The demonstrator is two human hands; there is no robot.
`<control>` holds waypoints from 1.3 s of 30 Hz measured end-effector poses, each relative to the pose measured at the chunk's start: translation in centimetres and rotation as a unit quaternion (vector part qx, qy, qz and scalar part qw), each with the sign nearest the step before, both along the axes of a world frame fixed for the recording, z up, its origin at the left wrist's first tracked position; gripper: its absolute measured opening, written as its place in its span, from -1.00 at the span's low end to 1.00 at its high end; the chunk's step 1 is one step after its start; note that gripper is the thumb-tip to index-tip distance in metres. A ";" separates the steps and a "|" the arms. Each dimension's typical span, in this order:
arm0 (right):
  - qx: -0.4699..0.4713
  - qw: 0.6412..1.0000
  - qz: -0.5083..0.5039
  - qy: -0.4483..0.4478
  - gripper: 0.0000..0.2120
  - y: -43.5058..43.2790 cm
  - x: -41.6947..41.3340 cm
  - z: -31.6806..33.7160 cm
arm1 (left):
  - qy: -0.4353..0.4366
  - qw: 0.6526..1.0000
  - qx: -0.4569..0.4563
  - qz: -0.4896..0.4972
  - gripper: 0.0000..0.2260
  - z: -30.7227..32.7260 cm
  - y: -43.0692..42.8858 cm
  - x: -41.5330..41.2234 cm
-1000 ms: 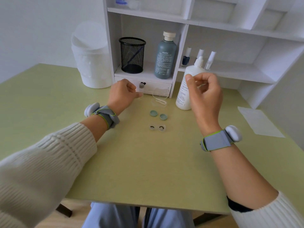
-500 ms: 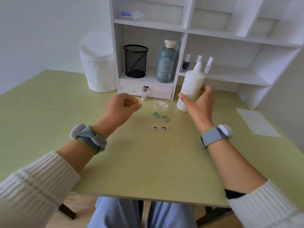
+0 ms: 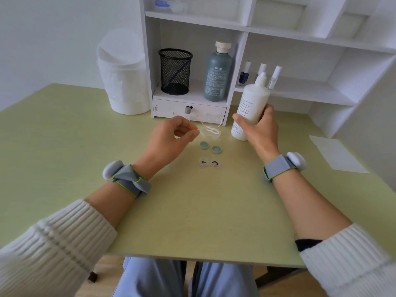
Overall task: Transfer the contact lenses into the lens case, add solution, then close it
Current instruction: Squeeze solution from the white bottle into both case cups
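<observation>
The open lens case [image 3: 209, 163] lies mid-table, a dark lens visible in each of its two clear wells. Its two green caps [image 3: 210, 147] lie face up just behind it. Farther back sits a clear plastic tray with white tweezers [image 3: 211, 131]. My right hand [image 3: 262, 129] grips the body of the white solution bottle [image 3: 251, 101], which leans left with its base at the table. My left hand [image 3: 171, 136] hovers left of the tray with its fingers curled, thumb and forefinger touching; I see nothing held between them.
A white shelf unit [image 3: 192, 18] stands at the table's back with a mesh pen cup [image 3: 175, 71], a grey-green bottle [image 3: 217, 76] and small nail polish bottles [image 3: 244, 73]. A white bin [image 3: 123, 82] stands at back left. A paper sheet [image 3: 336, 153] lies at right.
My right hand has dropped from the bottle's top to its body and taken hold of it, tilting it. My left hand has stayed curled and drifted a little toward the tray.
</observation>
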State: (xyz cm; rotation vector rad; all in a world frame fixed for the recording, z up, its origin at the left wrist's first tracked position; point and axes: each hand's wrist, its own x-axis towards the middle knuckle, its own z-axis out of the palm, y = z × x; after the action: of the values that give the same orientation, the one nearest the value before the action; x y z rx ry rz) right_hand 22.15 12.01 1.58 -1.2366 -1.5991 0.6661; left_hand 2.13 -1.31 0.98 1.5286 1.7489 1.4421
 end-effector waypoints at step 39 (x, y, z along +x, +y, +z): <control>0.175 0.953 0.159 -0.187 -0.28 -6.4 2.1 0.4 | 0.279 0.919 0.275 -0.034 -0.85 1.8 -1.8 1.2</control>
State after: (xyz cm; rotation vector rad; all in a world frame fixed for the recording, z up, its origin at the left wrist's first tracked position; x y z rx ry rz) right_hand 24.29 5.57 2.01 -0.8829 -2.1554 0.3268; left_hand 3.32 -3.14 2.77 2.4720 1.6090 1.6637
